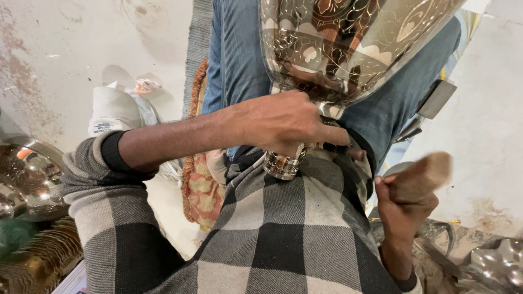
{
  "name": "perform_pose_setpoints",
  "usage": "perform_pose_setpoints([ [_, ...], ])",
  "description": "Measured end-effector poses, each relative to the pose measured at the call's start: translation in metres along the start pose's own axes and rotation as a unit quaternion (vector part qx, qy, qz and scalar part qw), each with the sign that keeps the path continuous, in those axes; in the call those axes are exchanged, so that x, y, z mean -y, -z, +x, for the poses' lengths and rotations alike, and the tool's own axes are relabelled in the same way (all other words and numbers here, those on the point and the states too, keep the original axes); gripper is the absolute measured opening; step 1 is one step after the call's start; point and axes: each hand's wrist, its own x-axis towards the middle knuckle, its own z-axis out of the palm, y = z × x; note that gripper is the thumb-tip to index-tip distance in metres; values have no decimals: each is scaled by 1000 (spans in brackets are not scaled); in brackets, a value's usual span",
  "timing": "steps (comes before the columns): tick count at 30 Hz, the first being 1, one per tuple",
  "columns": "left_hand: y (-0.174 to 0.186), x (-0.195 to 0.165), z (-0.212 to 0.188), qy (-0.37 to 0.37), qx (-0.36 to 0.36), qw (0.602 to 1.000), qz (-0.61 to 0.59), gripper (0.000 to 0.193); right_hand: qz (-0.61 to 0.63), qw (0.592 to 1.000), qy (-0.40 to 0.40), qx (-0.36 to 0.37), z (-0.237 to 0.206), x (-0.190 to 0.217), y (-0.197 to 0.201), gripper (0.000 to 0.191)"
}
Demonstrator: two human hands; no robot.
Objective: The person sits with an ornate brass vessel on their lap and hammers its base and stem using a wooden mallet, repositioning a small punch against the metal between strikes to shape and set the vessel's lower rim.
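A large shiny engraved metal vessel (348, 43) rests on my lap, its wide body toward the top of the view. My left hand (286, 122) grips its narrow neck, just above the ringed end (282, 165). My right hand (406, 204), at the lower right, holds a blurred wooden tool (425, 171) raised beside the vessel. A grey and black checked cloth (283, 239) covers my lap under the vessel.
Shiny metal pieces (27, 174) lie at the left edge, and an embossed metal piece (490, 267) lies at the lower right. A patterned cushion (201, 188) and a white bag (117, 111) sit on the pale floor (71, 49).
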Motion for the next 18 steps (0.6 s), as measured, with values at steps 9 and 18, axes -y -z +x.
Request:
perform_pose_setpoints([
  [9, 9, -5, -1, 8, -9, 1000, -19, 67, -495, 858, 137, -16, 3, 12, -3, 28],
  [18, 3, -2, -2, 3, -39, 998, -59, 67, -164, 984, 53, 45, 11, 4, 8, 34],
])
